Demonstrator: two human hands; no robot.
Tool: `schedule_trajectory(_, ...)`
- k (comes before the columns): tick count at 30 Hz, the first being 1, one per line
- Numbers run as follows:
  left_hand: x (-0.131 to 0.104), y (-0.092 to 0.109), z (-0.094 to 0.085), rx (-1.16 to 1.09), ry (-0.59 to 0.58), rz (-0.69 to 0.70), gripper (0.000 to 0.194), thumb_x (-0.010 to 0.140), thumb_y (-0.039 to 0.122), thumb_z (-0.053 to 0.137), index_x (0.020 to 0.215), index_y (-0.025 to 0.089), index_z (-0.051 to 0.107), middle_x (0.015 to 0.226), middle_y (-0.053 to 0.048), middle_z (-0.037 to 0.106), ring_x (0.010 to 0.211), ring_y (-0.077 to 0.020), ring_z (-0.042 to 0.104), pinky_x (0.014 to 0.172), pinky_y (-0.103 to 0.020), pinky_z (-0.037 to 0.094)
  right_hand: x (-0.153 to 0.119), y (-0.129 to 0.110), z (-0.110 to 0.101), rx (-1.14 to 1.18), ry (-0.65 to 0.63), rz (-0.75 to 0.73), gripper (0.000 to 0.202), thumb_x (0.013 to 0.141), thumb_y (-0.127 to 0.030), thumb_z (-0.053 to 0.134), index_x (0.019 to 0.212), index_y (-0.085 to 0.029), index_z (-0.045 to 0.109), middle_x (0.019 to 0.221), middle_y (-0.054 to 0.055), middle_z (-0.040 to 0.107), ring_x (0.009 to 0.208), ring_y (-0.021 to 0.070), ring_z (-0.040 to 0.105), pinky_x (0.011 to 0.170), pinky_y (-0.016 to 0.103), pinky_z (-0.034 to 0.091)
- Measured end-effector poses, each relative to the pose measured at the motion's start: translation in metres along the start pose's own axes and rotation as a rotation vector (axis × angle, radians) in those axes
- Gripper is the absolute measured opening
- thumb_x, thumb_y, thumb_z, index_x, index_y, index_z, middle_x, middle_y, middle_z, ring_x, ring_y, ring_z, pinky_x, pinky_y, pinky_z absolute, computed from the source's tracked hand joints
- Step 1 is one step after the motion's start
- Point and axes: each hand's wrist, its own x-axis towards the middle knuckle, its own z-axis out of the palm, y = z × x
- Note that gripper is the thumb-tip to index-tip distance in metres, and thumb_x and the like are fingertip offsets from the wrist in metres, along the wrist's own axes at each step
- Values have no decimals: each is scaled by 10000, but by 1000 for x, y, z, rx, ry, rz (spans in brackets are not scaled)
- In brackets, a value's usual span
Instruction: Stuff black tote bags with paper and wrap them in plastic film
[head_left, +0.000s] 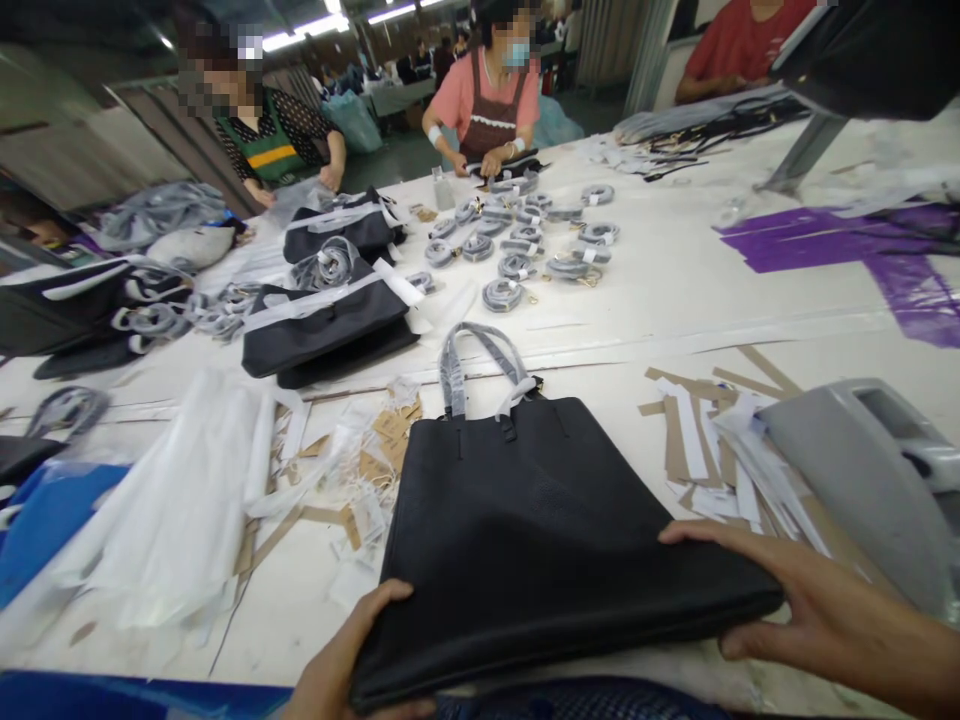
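Observation:
A black tote bag [540, 500] lies on the white table in front of me, its bottom edge toward me. Its handles [484, 350], wrapped in clear plastic, stretch away from me at the far end. My left hand [352, 655] grips the bag's near left corner, the thumb on top and the other fingers partly hidden below. At the near right corner my right hand [780, 590] is closed round the edge, fingers on top and thumb by the lower edge.
White wrapping sheets [180, 500] and brown tags [394, 430] lie left. Paper strips [697, 440] and a grey machine [862, 480] are right. Beyond are coiled straps [502, 293], black bags [322, 325] and purple sheeting [795, 235]. Co-workers [487, 100] work across the table.

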Motion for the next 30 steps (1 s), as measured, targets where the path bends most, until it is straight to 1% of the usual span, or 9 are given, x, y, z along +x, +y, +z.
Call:
schedule_trajectory(4,13,-4,7,58,-7,121,528,665,466,788,1128,243,668,1016,-31,742,926,-277,709,802,-324,590,11,5,6,-66,61,-115,504,770,-523,728,1224,-315,659,1280,65,650,1196,356,589,1000,448,513)
schedule_trajectory(9,20,-13,16,151,253,353,477,731,558,744,1079,235,695,1060,-80,706,1028,-301,661,906,-437,552,18,8,22,-88,273,-364,549,778,-479,742,1265,-273,596,1487,97,464,1311,339,492,1098,454,414)
schedule_trajectory(13,22,-14,14,206,370,578,491,727,609,739,1043,235,707,1282,-146,582,1203,-352,554,988,-531,486,19,11,28,-53,221,-484,528,793,-465,732,1261,-285,565,1440,93,525,1330,319,475,1105,462,401)
schedule_trajectory(15,25,-15,11,195,359,664,452,758,598,717,997,215,704,1468,-159,440,1371,-384,394,1079,-565,391,19,15,30,-68,197,-464,550,818,-467,703,1311,-285,542,1438,93,529,1333,317,473,1105,470,397)
schedule_trajectory(17,30,-17,11,172,271,699,428,803,575,682,1015,203,684,1497,-154,430,1424,-375,323,1123,-560,336,21,20,34,-78,222,-402,569,826,-499,677,1325,-261,543,1393,111,569,1276,328,530,1066,470,436)
schedule_trajectory(21,45,-22,24,174,163,448,429,883,554,554,1090,188,637,1078,-126,714,1063,-297,650,934,-443,507,33,22,50,-75,438,-169,581,799,-648,606,1169,-202,630,1078,125,728,981,350,682,844,457,547)
schedule_trajectory(23,54,-20,34,214,195,284,407,917,547,485,1004,181,642,912,-94,723,866,-264,680,805,-388,523,41,19,60,-75,527,-79,545,830,-687,530,1067,-211,650,965,93,742,886,327,697,772,428,550)
schedule_trajectory(26,65,-12,45,266,223,177,427,946,549,425,927,179,639,855,-77,707,823,-254,670,753,-350,491,49,11,68,-104,584,-23,517,876,-694,456,987,-229,651,915,68,735,862,304,700,749,396,544)
schedule_trajectory(30,68,-3,50,324,265,123,424,944,549,447,918,177,648,871,-88,714,859,-270,678,744,-336,468,47,-3,67,-236,668,-2,619,901,-678,424,1273,-205,569,1012,114,730,905,343,701,743,452,557)
